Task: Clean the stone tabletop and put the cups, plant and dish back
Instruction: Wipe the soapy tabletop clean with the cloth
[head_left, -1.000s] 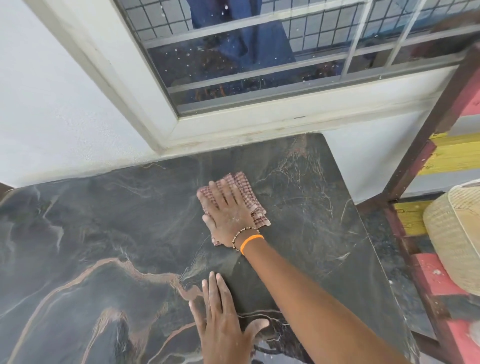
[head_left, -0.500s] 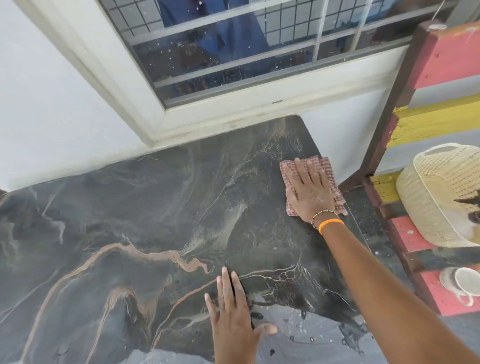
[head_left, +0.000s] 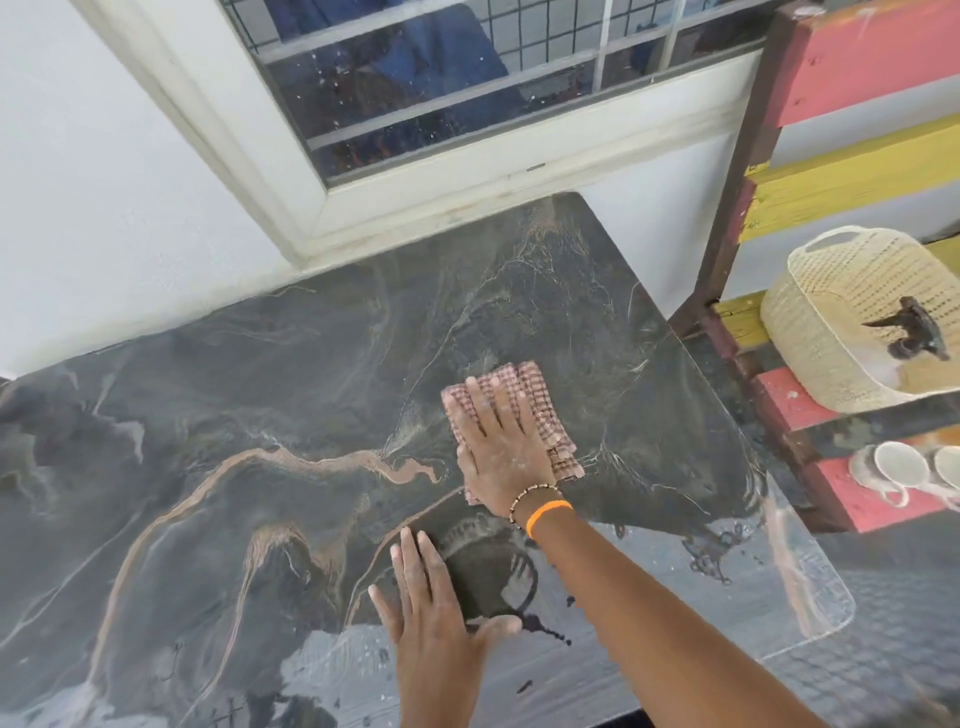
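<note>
Stone tabletop, a dark grey slab veined with pale and rust-coloured streaks, fills the middle of the frame, its far edge against a white wall below a white-framed barred window. A person's right hand lies palm-down on a folded pink-and-white checked cloth, fingers spread flat and pressing the fabric to the stone rather than gripping it; the cloth sits right of the slab's centre, well in from the right edge. An orange band and a beaded bracelet circle that wrist. The left hand rests nearer the camera, open and flat on the stone, holding nothing, its thumb splayed to the right. Wet film and dark droplets gleam across the near right corner of the tabletop, where the surface reflects light. To the right stands a wooden slatted bench painted red and yellow. On its seat sits a cream woven plastic basket, tilted, with a dark object inside that cannot be identified. Nearer, also on the bench, lie white cups with handles, blurred at the frame's edge, apart from the tabletop. The plant and dish do not show clearly anywhere in the view.
</note>
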